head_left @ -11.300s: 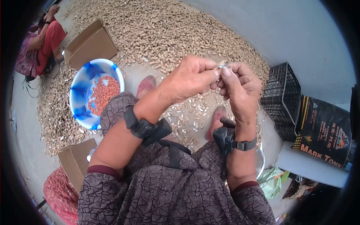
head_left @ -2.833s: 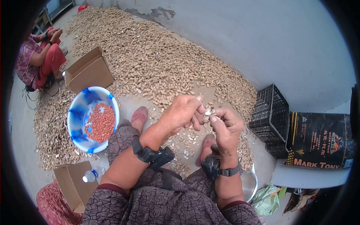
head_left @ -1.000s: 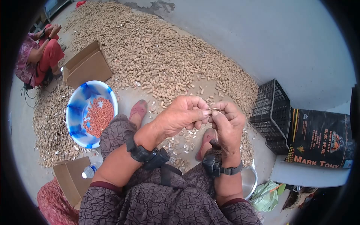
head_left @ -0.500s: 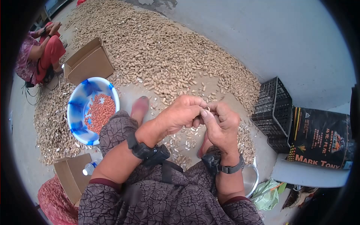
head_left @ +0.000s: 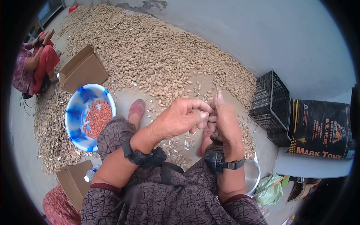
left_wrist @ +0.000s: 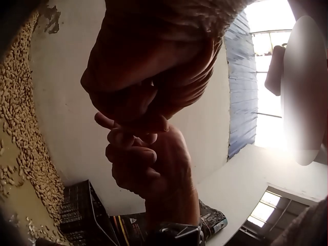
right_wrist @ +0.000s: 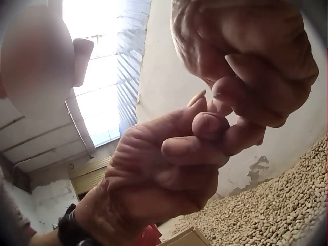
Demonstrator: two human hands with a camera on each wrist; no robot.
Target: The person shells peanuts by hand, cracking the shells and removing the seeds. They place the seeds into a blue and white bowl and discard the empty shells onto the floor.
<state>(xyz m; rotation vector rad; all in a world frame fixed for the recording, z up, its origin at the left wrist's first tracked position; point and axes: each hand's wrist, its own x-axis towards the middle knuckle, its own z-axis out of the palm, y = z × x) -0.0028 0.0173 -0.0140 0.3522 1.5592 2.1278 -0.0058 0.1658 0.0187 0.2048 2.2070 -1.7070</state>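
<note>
In the head view my two hands meet above my lap. My left hand [head_left: 183, 118] has its fingers curled, with the tips pressed against my right hand [head_left: 225, 120]. A small pale bit of peanut [head_left: 212, 119] shows between the fingertips of both hands; the rest is hidden. The left wrist view shows my left hand [left_wrist: 154, 66] above and my right hand [left_wrist: 148, 164] below, knuckles bent, fingertips touching. The right wrist view shows my right hand [right_wrist: 251, 61] and left hand [right_wrist: 164, 169] pinched together.
A blue and white bowl [head_left: 72, 112] of red kernels [head_left: 97, 118] stands at my left. A wide heap of unshelled peanuts [head_left: 157, 63] covers the floor ahead. Empty shells [head_left: 180, 144] lie by my feet. Cardboard box [head_left: 84, 69], black crate [head_left: 272, 101], printed sack [head_left: 322, 127], another person [head_left: 35, 63].
My hands stayed joined on the peanut. My right hand turned, so its thumb and fingers now point upward and cover the shell that showed a second ago.
</note>
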